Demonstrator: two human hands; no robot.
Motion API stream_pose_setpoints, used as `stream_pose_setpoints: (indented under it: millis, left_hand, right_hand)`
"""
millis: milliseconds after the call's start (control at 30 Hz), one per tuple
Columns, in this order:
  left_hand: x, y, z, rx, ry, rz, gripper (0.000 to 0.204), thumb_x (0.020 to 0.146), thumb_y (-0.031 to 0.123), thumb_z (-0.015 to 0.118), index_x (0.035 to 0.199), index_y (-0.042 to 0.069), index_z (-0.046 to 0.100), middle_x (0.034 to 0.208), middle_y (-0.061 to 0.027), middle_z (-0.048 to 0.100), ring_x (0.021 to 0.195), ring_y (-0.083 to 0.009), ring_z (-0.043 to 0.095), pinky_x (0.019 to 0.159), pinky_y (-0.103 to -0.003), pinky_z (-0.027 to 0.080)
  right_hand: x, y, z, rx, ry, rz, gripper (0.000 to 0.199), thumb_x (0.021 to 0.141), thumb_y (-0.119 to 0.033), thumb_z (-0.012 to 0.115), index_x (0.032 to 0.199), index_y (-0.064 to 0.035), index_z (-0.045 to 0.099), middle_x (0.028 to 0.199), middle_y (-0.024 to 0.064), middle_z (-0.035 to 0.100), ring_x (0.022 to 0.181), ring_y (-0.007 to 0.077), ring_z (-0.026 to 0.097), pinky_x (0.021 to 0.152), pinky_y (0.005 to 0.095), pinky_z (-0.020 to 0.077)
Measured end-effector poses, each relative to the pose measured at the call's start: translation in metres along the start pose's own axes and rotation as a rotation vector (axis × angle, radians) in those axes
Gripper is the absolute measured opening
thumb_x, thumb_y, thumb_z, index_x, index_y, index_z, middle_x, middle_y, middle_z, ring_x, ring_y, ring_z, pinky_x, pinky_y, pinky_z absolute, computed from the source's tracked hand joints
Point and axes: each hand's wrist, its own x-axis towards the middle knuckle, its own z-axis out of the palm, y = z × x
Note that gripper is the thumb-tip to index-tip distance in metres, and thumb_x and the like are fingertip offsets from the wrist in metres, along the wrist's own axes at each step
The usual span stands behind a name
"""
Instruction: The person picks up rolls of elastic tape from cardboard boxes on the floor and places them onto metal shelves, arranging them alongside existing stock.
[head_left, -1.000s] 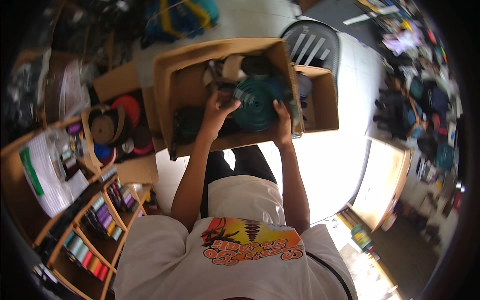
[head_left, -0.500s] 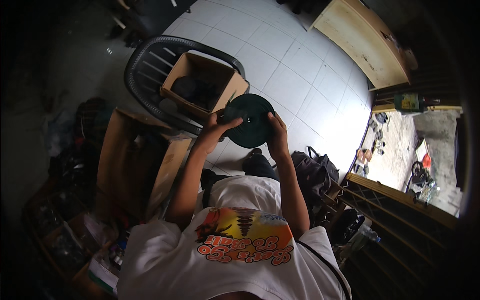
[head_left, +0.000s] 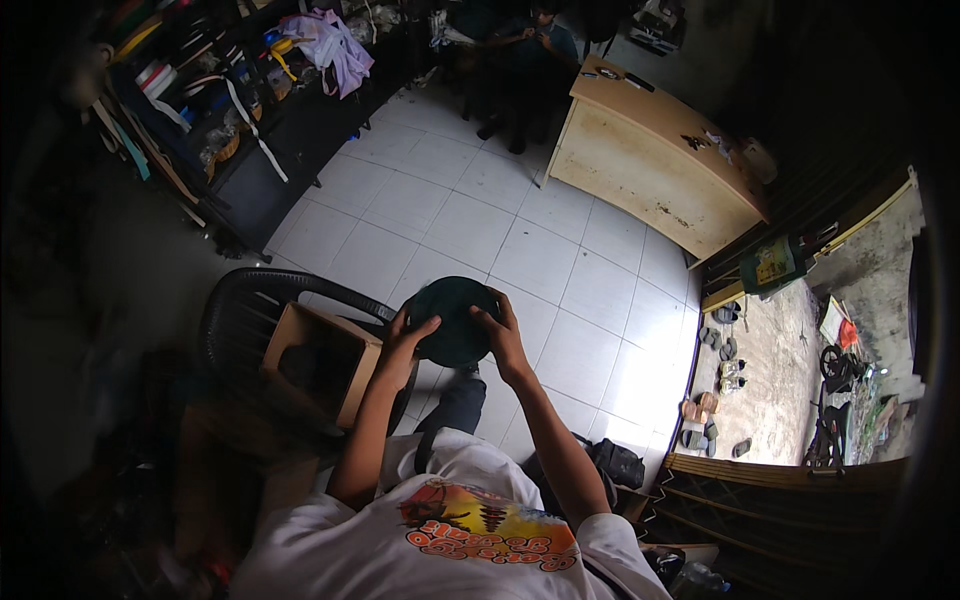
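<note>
Head view: the left hand [head_left: 402, 348] and right hand [head_left: 506, 340] are pinching opposite sides of a round dark green coil [head_left: 455, 325], which is sitting between their fingers, thumbs on its face; pressing evenly should be preventing slips.

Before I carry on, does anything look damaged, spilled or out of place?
One thing: the pale desk has dark, scuff-like marks on its front panel, which stand out against the light surface. The dark green roll held between the left hand and right hand shows no visible damage, though its surface is dim.
</note>
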Motion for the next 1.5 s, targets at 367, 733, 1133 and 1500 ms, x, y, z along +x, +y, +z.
stream_pose_setpoints:
  millis: [367, 733, 1133, 1500]
  left_hand:
    - [0.232, 0.070, 0.114, 0.100, -0.093, -0.054, 0.063, 0.077, 0.025, 0.075, 0.132, 0.010, 0.046, 0.120, -0.0105, 0.055, 0.106, -0.0213, 0.057, 0.080, -0.033, 0.052]
    - [0.471, 0.113, 0.184, 0.233, -0.051, 0.043, 0.070, 0.076, 0.031, 0.077, 0.126, 0.005, 0.035, 0.117, -0.0175, 0.050, 0.109, -0.0246, 0.054, 0.085, -0.035, 0.050]
    - [0.676, 0.285, 0.174, 0.027, 0.379, 0.248, 0.073, 0.076, 0.030, 0.077, 0.126, 0.012, 0.027, 0.117, -0.0226, 0.048, 0.107, -0.0279, 0.055, 0.082, -0.042, 0.053]
    - [0.815, 0.427, 0.061, -0.110, 0.662, 0.541, 0.076, 0.074, 0.028, 0.080, 0.126, 0.005, 0.030, 0.117, -0.0222, 0.048, 0.104, -0.0277, 0.058, 0.077, -0.037, 0.056]
  right_hand:
    - [0.222, -0.084, -0.083, 0.008, 0.037, -0.058, 0.048, 0.089, -0.022, 0.060, 0.129, -0.0017, 0.044, 0.115, 0.0124, 0.057, 0.106, 0.0208, 0.054, 0.092, 0.0324, 0.0424]
    - [0.467, -0.122, -0.143, 0.122, 0.083, -0.007, 0.045, 0.087, -0.018, 0.061, 0.126, -0.0038, 0.045, 0.112, 0.0117, 0.058, 0.104, 0.0210, 0.056, 0.089, 0.0328, 0.0463]
    - [0.758, -0.271, -0.053, -0.105, -0.478, 0.026, 0.084, 0.076, -0.035, 0.075, 0.137, 0.0002, 0.029, 0.129, 0.0225, 0.041, 0.116, 0.0338, 0.049, 0.095, 0.0411, 0.0442]
    - [0.993, -0.289, 0.137, -0.450, -0.966, -0.418, 0.122, 0.052, -0.028, 0.093, 0.143, 0.0000, 0.016, 0.133, 0.0209, 0.039, 0.122, 0.0311, 0.045, 0.099, 0.0402, 0.0429]
